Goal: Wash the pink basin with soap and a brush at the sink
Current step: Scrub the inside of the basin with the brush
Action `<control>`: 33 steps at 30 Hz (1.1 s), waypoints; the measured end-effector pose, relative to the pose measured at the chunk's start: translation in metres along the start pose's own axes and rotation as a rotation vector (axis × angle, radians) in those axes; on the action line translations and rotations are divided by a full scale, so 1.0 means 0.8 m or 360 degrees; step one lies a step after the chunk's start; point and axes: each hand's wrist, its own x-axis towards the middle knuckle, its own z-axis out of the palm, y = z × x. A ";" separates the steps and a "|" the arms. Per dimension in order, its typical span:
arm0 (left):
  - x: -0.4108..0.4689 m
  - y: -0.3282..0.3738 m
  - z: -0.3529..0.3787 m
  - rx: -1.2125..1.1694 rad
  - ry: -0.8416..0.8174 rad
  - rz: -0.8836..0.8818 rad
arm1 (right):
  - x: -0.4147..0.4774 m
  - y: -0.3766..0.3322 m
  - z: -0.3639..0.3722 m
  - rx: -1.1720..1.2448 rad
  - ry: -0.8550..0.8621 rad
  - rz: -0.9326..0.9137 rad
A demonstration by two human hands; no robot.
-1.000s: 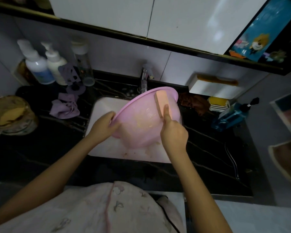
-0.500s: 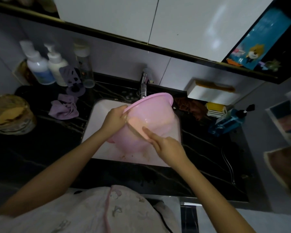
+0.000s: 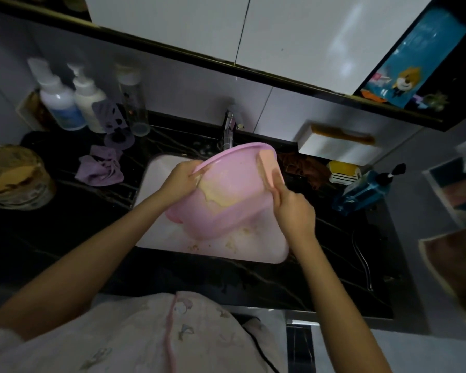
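Note:
The pink basin (image 3: 234,211) is tilted over the white sink (image 3: 156,179), its opening turned away toward the tap (image 3: 228,130). My left hand (image 3: 179,179) grips its left rim. My right hand (image 3: 293,208) holds a pale orange brush (image 3: 267,168) pressed against the basin's right side near the rim. A yellowish smear shows through the basin's translucent wall. Bits of yellowish residue lie on the sink bottom below the basin.
Black marble counter (image 3: 65,227) surrounds the sink. Pump bottles (image 3: 57,100) and a clear bottle stand back left, a purple cloth (image 3: 100,169) beside them, a round tin (image 3: 14,179) far left. A brown cloth (image 3: 304,168), blue pump bottle (image 3: 366,189) and white box lie right.
The brush went from the basin's far right rim down to its lower middle, then back up to the right rim. My left hand shifted its grip higher along the left rim.

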 end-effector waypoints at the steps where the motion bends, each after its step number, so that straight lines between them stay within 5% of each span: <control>1: 0.000 0.004 0.002 -0.0001 0.0005 0.0002 | 0.004 -0.008 0.000 0.0123 -0.0026 0.0047; 4: 0.004 0.000 -0.002 -0.0020 0.0024 -0.0001 | -0.024 -0.052 0.010 0.0352 -0.0067 -0.0150; 8: 0.001 -0.011 -0.012 -0.0074 0.0108 -0.0014 | -0.058 -0.051 0.032 0.0022 0.0073 -0.0506; 15: -0.054 -0.069 0.005 -0.0096 0.0035 -0.0351 | -0.010 -0.018 0.015 0.0250 0.0083 0.0154; 18: -0.052 -0.057 0.009 -0.0029 0.0193 -0.0283 | -0.010 -0.037 0.024 0.0368 0.0054 0.0195; 33: -0.027 -0.038 0.002 -0.0124 0.0037 -0.0189 | -0.071 -0.034 0.030 -0.0159 0.0029 -0.0848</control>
